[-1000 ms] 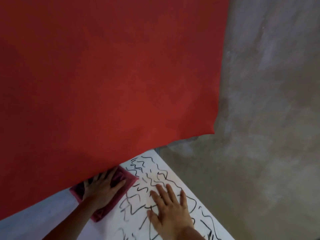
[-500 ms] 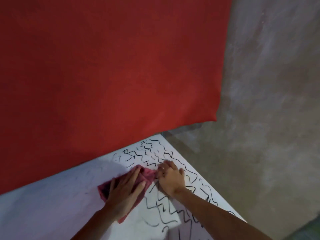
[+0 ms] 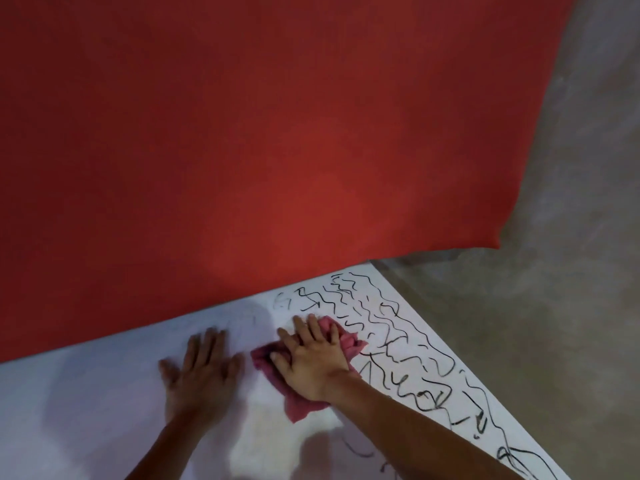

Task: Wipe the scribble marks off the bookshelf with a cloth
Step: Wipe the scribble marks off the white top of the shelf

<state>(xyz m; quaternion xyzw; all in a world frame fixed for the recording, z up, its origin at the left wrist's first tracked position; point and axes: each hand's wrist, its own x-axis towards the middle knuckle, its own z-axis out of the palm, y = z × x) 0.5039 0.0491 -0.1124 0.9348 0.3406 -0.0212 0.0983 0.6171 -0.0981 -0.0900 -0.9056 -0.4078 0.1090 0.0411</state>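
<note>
White top of the bookshelf [image 3: 86,410] seen from above, running up to a red backdrop [image 3: 277,133]; grey concrete surface [image 3: 554,306] off its right edge. Pink cloth [image 3: 350,342] lies crumpled on the shelf top, near the middle of the view, at the left border of the marked zone. Right hand [image 3: 311,367] on top of it, palm down; fingers [image 3: 313,329] straight and spread, pressing flat on the fabric, not curled round it. Cloth sticks out past the fingertips toward the marks and also from under the wrist on the near side. Black scribble marks [image 3: 388,308], wavy lines, cover the right part of the top from the far corner down along the right edge; nearest strokes just beside the cloth's right end. Left hand [image 3: 202,374] flat on bare white surface just left of the cloth, apart from it; fingers [image 3: 207,344] extended and splayed, holding nothing. This hand is motion-blurred. Both forearms enter from the bottom edge.
</note>
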